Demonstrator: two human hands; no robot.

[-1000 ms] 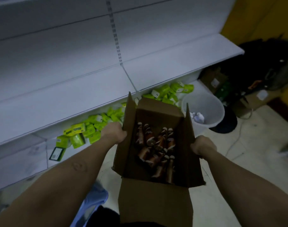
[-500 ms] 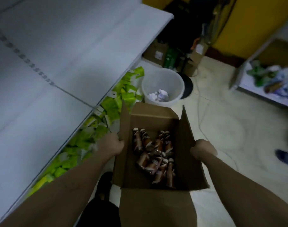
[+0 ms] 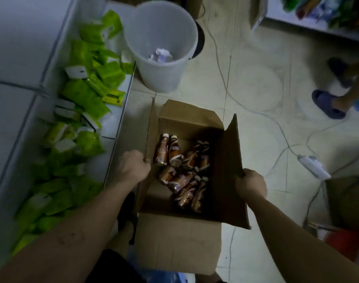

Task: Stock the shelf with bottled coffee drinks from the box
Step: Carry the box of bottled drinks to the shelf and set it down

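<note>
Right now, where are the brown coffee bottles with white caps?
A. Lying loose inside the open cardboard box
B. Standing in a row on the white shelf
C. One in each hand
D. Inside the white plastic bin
A: the brown coffee bottles with white caps lie jumbled on the bottom of the open cardboard box, whose side flaps the left hand and right hand grip.

one open cardboard box holding about eight brown coffee bottles in a loose heap, one white bin, two hands on the box flaps, and too many green packets on the low shelf to count.
</note>
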